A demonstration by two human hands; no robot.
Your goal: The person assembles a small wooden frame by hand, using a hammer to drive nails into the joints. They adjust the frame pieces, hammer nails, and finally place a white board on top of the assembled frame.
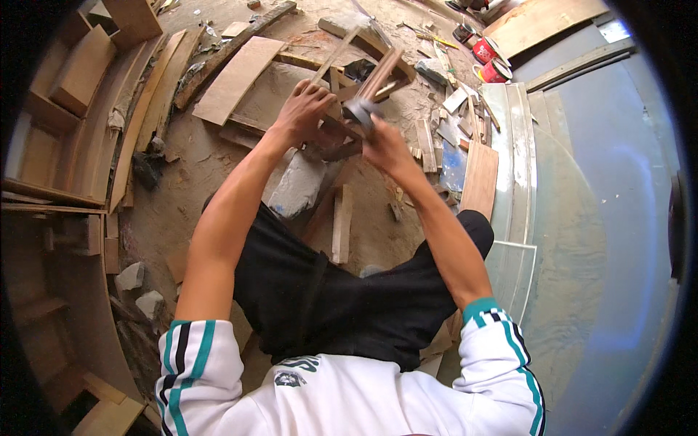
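My left hand (307,112) is closed, its fingers curled round the lower end of a thin wooden strip (339,54) that slants up and away. Close beside it, on the right, my right hand (382,142) grips a dark grey rounded tool (360,110), smeared by motion, so its exact kind is unclear. From behind that tool a brown wooden piece (382,75) points up to the right; whether the two are joined cannot be told. Below my hands lies a grey block (299,183) of stone or concrete. What sits between my palms is partly hidden.
A flat wooden board (240,78) and long timbers lie on the left. Offcuts (342,224) litter the dirt floor. Wooden cabinet frames (54,291) stand far left. Glass sheets (567,218) spread along the right. Red cans (496,70) stand at the back right.
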